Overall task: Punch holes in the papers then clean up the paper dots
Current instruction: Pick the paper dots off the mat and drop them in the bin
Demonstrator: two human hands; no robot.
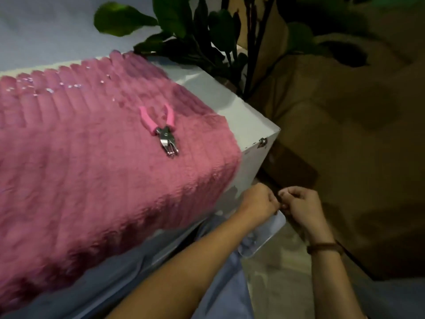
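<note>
Both curled, grasp unclear: left hand point(259, 201), right hand point(301, 203); hole punch point(162, 131) well apart.

forearms point(184, 270): bare | right wrist: brown bracelet point(324, 247) | lap: blue garment point(230, 286)

I look all over and I find no words, numbers, brands or signs that I can read.
</note>
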